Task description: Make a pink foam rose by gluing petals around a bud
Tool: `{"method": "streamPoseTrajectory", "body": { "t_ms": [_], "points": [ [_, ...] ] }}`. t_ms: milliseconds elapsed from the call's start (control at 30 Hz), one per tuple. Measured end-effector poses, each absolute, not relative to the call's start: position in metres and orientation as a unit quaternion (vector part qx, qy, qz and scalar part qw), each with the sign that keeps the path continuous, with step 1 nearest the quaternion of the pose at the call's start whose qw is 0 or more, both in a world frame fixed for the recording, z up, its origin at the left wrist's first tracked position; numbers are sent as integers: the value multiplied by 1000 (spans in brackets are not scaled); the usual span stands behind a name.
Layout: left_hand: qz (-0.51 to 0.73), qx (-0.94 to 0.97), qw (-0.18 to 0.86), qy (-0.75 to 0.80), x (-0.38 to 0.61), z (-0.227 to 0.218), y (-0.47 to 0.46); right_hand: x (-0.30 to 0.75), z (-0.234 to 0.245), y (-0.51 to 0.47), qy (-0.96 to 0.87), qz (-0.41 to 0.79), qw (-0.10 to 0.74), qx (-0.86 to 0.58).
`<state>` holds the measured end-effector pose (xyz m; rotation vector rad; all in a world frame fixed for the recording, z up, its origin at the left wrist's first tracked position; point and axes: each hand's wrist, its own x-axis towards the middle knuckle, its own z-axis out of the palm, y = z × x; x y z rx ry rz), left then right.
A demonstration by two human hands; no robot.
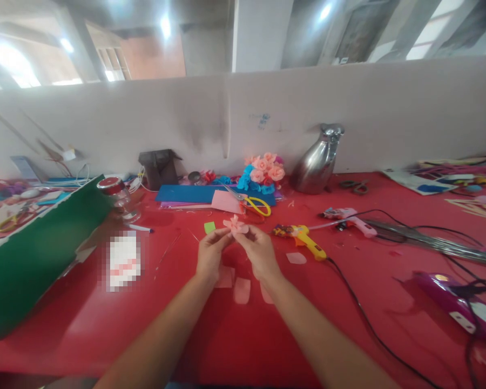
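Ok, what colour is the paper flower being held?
The paper flower is light pink, in the head view.

Red table: bare run from near edge up to pink paper pieces. Left of left hand, mostly open strip to blurred white item; green board walls off beyond. Right hand has yellow glue gun close by, cord trailing nearward. Scissors on stacked sheets block ahead.

Matt pink paper, this flower between the fingers! Just right of them, smooth yellow plastic on the glue gun; farther beyond, shiny metal, the jug; below the fingers, a smooth, faintly glossy tabletop.
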<state>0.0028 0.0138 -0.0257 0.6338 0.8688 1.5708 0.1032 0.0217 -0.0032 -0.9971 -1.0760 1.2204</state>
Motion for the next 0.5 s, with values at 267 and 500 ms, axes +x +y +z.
{"method": "streamPoseTrajectory", "body": {
  "t_ms": [267, 500],
  "points": [
    [679, 263, 605, 322, 2, -25, 15, 104, -4, 22, -459, 528, 584, -412],
    [672, 271, 607, 327, 1, -26, 14, 104, -2, 19, -471, 524, 578, -411]
  ]
}}
